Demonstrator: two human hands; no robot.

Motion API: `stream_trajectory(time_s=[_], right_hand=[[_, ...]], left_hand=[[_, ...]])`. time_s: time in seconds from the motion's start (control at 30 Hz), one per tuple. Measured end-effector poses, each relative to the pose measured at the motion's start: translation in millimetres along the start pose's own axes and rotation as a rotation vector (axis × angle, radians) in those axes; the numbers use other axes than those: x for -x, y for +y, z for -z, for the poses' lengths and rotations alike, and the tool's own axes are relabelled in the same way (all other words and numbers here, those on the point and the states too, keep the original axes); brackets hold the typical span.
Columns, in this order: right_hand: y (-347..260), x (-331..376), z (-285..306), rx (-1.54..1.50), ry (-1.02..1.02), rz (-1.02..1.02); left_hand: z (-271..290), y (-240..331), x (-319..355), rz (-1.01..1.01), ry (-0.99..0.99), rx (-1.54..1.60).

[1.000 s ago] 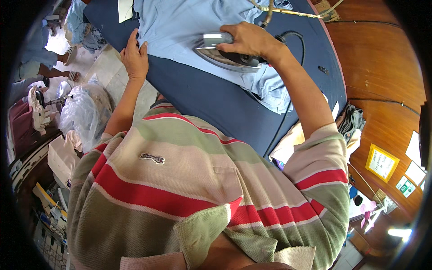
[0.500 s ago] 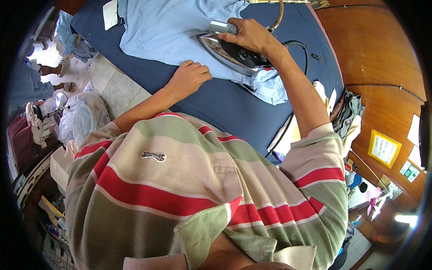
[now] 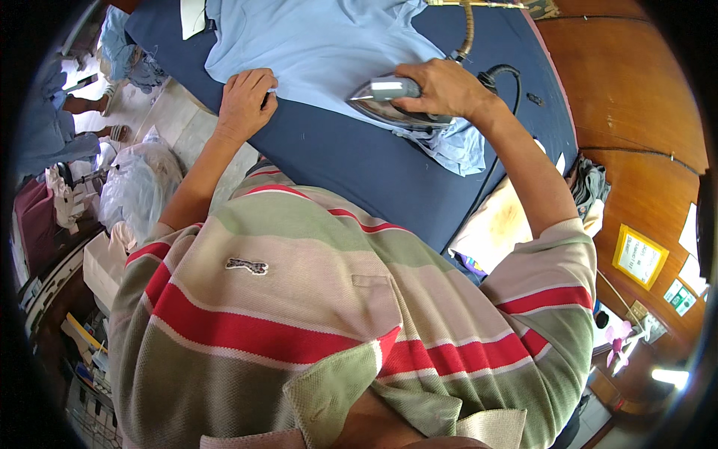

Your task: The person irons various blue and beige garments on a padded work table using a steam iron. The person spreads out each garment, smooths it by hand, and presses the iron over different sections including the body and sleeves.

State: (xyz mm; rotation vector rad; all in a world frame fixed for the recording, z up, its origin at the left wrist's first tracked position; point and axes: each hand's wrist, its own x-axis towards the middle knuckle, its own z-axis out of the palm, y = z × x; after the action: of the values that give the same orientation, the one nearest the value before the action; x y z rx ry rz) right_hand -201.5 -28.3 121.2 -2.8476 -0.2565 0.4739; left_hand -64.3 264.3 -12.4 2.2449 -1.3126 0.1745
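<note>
Gripping the handle of an iron, the right hand's fingers wrap round it, clamped, with the grey front of the handle poking out beyond them. Below those fingers, the iron sits on the near edge of a light blue garment, its tip pointing left. Curled close together, the left hand's fingers meet that same edge farther left; a bit of pale cloth shows by the thumb, though I cannot tell whether it is pinched. Between the hands the garment spreads away across a dark blue padded surface, and it bunches just right of the iron. A black cord loops beside the right wrist, near a small dark object. Farther out stands a brown wooden wall.
</note>
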Motion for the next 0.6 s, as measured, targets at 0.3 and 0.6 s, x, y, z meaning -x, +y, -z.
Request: stream_trajectory(time_s=[0.3,0.6], right_hand=[[15.2,14.0,1.8,-0.065,0.050,-0.002],[-18.0,-62.1,19.7,-0.064,0.015,-0.149]], left_hand=[[0.9,3.7,-1.5,0.057,0.066,0.027],[0.6,1.1,0.8,0.082,0.103,0.123]])
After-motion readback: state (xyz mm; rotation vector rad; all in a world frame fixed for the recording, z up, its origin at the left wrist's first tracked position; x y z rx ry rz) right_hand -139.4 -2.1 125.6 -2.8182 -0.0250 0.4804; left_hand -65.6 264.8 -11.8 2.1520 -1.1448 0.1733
